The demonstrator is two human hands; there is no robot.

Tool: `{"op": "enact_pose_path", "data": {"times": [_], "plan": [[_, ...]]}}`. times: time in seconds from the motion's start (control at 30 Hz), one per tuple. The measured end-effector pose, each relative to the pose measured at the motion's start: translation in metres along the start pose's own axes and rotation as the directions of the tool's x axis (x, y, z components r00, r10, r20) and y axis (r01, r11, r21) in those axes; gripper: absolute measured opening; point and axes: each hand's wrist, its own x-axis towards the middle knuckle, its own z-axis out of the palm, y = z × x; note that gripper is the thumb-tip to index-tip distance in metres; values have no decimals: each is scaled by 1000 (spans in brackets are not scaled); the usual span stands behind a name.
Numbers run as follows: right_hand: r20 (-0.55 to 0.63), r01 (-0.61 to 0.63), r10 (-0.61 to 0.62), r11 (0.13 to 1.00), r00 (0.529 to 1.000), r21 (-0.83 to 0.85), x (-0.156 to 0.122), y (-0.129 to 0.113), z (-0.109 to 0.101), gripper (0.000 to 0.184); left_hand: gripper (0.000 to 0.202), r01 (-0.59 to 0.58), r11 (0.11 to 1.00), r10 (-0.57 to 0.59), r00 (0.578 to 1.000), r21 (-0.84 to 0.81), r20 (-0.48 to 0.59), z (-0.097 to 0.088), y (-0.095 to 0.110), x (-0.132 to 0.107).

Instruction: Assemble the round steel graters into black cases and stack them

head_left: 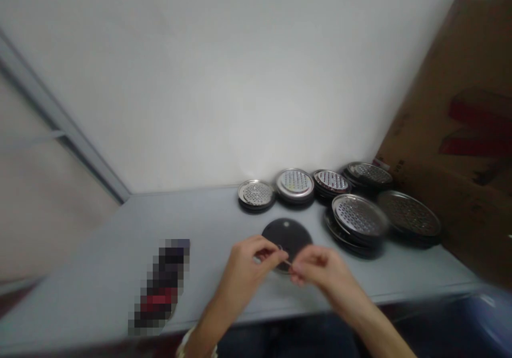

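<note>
Pinch grip on both sides: my left hand and right hand hold a thin pale strip between their fingertips. A dark round disc lies on the bench just beyond my hands, with stacks of perforated metal discs farther ahead, past my right hand.

No text can be read anywhere in the view. The pixelated object at lower left of the frame shows nothing legible, the red printing on the cardboard box at right is too blurred, and the small white label at the box's lower corner is too small to read.
</note>
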Motion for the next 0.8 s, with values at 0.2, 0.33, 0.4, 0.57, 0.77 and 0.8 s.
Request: {"op": "enact_pose_path", "data": {"times": [0.2, 0.33, 0.4, 0.57, 0.77, 0.8], "plan": [[-88, 132, -160, 957, 983, -260, -3, 2, 7, 32, 21, 232, 955, -212, 970, -184, 120, 2, -2, 0], [-114, 170, -219, 926, 969, -338, -2, 7, 6, 30, 22, 266, 916, -246, 964, -300, 103, 4, -6, 4], [-135, 174, -236, 916, 962, -363, -1, 9, 4, 32, 24, 266, 905, -244, 964, -333, 105, 4, -8, 4], [-63, 227, -311, 804, 948, -549, -1, 10, 0, 21, 18, 218, 934, -199, 975, -282, 96, 5, -7, 2], [206, 343, -331, 437, 921, -831, -7, 15, -1, 13, 9, 82, 982, -67, 994, -172, 90, 12, -6, -4], [214, 342, -331, 398, 919, -851, -8, 15, -1, 12, 8, 59, 985, -45, 995, -159, 89, 13, -5, -5]]}}
